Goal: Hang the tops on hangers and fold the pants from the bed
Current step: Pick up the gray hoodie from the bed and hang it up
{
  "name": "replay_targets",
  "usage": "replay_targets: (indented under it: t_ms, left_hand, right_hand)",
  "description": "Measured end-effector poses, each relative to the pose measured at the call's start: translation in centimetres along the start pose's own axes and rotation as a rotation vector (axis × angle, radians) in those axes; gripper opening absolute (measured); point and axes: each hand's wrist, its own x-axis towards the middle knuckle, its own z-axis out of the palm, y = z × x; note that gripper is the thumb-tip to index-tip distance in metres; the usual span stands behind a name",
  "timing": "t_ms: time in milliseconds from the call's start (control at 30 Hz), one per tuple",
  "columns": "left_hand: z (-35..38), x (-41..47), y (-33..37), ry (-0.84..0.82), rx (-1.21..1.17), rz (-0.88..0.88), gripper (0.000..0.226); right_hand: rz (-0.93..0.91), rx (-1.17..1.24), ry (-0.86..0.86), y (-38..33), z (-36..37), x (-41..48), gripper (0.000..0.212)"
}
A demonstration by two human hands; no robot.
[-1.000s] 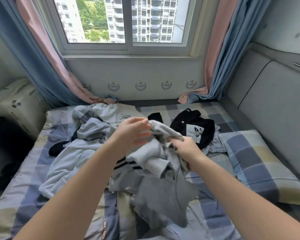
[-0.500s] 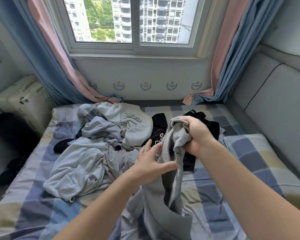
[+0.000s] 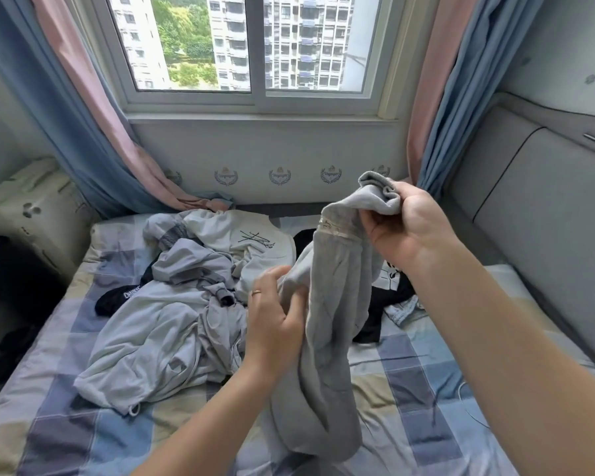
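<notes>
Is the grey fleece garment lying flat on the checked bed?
No, the right hand holds the grey garment up by its top; the left hand pinches its middle.

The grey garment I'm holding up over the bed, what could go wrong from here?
1. The right hand grips only a bunched end of the grey garment, and the rest hangs twisted, so a fold started now would likely come out crooked.
2. Its lower end seems to reach the bed beside the pile of pale clothes; pulling with the left hand could snag and drag them.
</notes>
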Motion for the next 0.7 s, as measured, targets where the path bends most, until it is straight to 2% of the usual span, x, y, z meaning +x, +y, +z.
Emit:
replay_targets:
  t_ms: [33,100,167,200,233,300,367,533,600,700]
  left_hand:
    - [-0.2,0.0,0.5,0.015,-0.112,0.082,0.030]
    - [-0.5,0.2,1.5,-0.119,-0.231,0.188,0.021]
    - [-0.3,0.6,1.9,-0.277,-0.219,0.154,0.015]
    - [-0.1,0.8,1.8,-0.301,-0.177,0.116,0.015]
    - [0.0,1.0,1.4,-0.291,-0.129,0.084,0.014]
    - [-0.1,1.7,0.5,-0.224,-0.061,0.028,0.030]
    - [-0.6,2.9,0.3,-0.198,-0.086,-0.027,0.036]
    - [-1.7,4.9,2.5,-0.149,-0.220,-0.048,0.008]
    - [-1.6,5.2,3.2,-0.168,-0.252,-0.060,0.010]
    - [-0.8,5.4,4.5,-0.195,-0.285,-0.082,0.007]
  right_hand:
    - [-0.003,0.017,0.023,0.0,0.1,0.0,0.026]
    - [-0.012,0.032,0.046,0.2,0.3,0.0,0.019]
    - [-0.012,0.041,0.038,0.6,0.4,0.1,0.016]
    - [-0.009,0.047,0.026,0.8,0.5,0.2,0.015]
    - [-0.010,0.051,0.015,0.9,0.4,0.4,0.014]
    - [-0.018,0.068,-0.003,1.1,0.2,0.7,0.012]
    - [-0.023,0.030,-0.024,1.1,-0.7,1.0,0.013]
    - [0.075,-0.220,-0.073,2.2,-4.3,0.4,0.019]
    - [0.012,-0.438,-0.098,3.4,-5.7,-0.2,0.036]
    - [-0.205,-0.821,-0.207,5.9,-7.7,-1.7,0.039]
